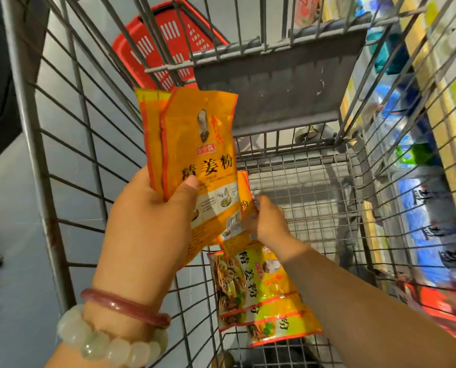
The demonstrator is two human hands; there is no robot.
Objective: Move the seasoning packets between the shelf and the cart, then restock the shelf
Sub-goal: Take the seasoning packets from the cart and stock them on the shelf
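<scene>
Head view, looking down into the wire cart (70,144): your left hand (152,216) grips two orange seasoning packets (197,155) fanned one behind the other, thumb pressed across the front one, holding them upright above the cart's basket. Your right hand (266,221) reaches lower into the cart and pinches the edge of another orange packet (245,192), which sits partly hidden behind the ones you hold. Just below that hand, a small stack of yellow packets (264,293) lies overlapped on the cart's mesh floor, near the corner closest to you. On your left wrist you wear a red bangle (123,306) and a pale bead bracelet (105,346). The cart's grey fold-down flap (280,81) stands at the far end, and a red shopping basket (166,41) shows through the bars beyond it. To your right, outside the cart, the shelf (418,112) runs along, stocked with blue and green bags, too blurred to read.
</scene>
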